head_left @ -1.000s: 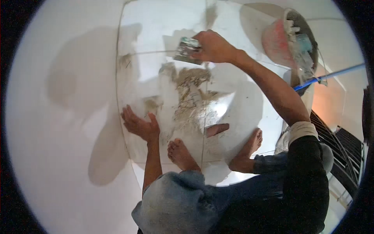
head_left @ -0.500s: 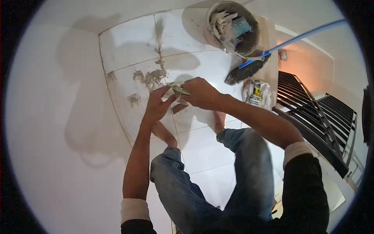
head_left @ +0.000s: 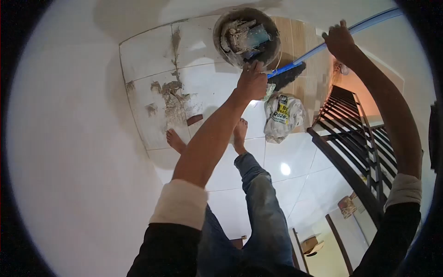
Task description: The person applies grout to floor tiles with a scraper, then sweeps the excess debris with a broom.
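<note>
My left hand point(head_left: 252, 84) is closed beside the bucket's front rim, with a crumpled green-and-white wrapper point(head_left: 269, 92) showing under its outer side. Off to the right, my right hand point(head_left: 340, 42) grips the blue handle point(head_left: 374, 20) of a broom. The broom's head point(head_left: 288, 76), with black bristles, rests low beside the bucket, close to my left hand. Dirty and round, the bucket point(head_left: 217, 40) holds scraps of debris and a bluish piece point(head_left: 258, 35).
Grey mortar residue point(head_left: 173, 99) and a reddish-brown piece point(head_left: 194, 119) lie on the white floor tiles. A printed white plastic bag point(head_left: 284, 117) stands right of my feet. Dark metal railings point(head_left: 350, 171) border a stairwell at the right.
My hands have separated: the left moved up and right to the bucket with the wrapper, the right went up to the broom handle. I stand taller and the view has shifted.
</note>
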Demonstrator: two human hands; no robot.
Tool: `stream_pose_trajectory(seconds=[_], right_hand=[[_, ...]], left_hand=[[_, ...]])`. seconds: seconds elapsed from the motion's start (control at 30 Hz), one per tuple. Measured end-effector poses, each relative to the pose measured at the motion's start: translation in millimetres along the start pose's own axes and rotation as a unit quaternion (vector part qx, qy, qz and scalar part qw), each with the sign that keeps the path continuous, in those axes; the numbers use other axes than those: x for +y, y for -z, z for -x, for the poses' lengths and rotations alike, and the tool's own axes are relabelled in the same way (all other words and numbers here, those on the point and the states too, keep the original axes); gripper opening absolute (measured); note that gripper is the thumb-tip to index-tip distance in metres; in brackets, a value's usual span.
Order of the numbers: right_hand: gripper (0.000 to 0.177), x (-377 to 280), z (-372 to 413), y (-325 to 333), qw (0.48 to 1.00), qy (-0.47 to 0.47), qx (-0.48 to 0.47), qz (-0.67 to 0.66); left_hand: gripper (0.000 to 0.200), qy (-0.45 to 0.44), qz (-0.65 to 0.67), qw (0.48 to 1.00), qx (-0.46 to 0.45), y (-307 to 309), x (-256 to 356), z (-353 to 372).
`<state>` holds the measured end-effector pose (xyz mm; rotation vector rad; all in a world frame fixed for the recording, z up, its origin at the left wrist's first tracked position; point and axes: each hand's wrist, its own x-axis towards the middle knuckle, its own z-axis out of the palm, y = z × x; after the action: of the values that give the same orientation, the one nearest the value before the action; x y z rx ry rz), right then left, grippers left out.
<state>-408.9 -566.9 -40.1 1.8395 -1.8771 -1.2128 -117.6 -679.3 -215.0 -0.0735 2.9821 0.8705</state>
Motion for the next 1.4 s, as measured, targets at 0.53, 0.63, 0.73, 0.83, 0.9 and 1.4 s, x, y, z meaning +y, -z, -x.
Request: stream_pose_trajectory(seconds=[0.53,0.63,0.73,0.83,0.9,1.4], right_hand=[[0.045,86.3,323.8,112.0,0.862,-0.005,-0.355,-0.362],[0.025,74.5,363.9,128.7,0.885,-0.096,-0.235,-0.390],[0.033,67.9,347.3,212.4,0.860,-0.098,-0.178,-0.468],[0.036,52.9,295.7,248.7,0.860,-0.054,-0.194,-0.469],[0.043,25.1,239.5,302.2,0.887,0.046,-0.206,-0.411],[0.035,-444.4,176.3,429.7,0.442,0.317,-0.590,-0.597]], left_hand=[[0.022,0.174,0.251,0.952,-0.008,179.6,22.0,102.0],[0.018,0.285,0.294,0.909,0.076,193.0,76.0,187.1],[0.019,0.350,0.332,0.865,0.136,207.9,144.1,282.9],[0.020,0.381,0.292,0.858,0.185,184.3,200.7,363.4],[0.019,0.443,0.315,0.810,0.219,179.3,233.2,413.0],[0.018,0.712,0.381,0.101,0.581,39.6,516.0,635.4]])
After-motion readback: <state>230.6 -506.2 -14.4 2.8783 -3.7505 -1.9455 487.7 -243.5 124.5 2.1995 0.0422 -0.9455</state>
